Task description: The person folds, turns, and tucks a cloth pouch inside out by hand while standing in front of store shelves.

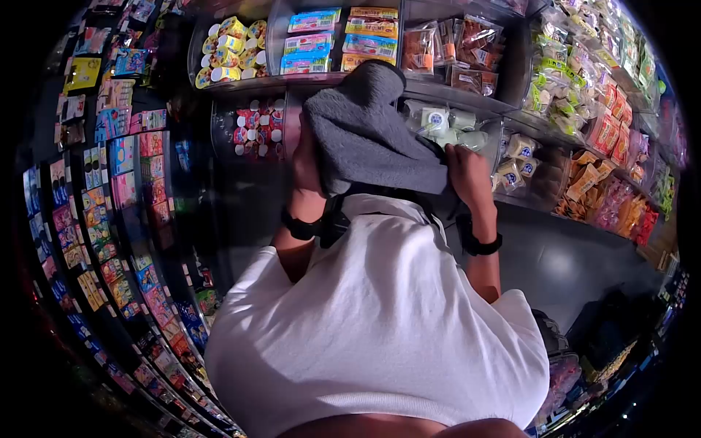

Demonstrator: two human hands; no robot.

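A dark grey, fluffy cloth [380, 139] is bunched up in front of my chest, spread between both hands. My left hand [308, 164] grips its left edge, with most of the fingers hidden behind the fabric. The cloth's lower right corner is pinched in the closed fingers of my right hand [469, 175]. Its top rises in a rounded fold over the front lip of the upper bins. Close beyond my right hand lies a clear bin of pale wrapped packs [447, 124].
Clear bins ahead hold yellow cups [228, 50], blue packets [307, 44], brown bagged snacks [460, 47] and small red-and-white cups [257, 130]. More bagged sweets [584, 179] fill the bins at right. Racks of hanging packets [109, 248] line the left. Grey floor [562, 255] shows at right.
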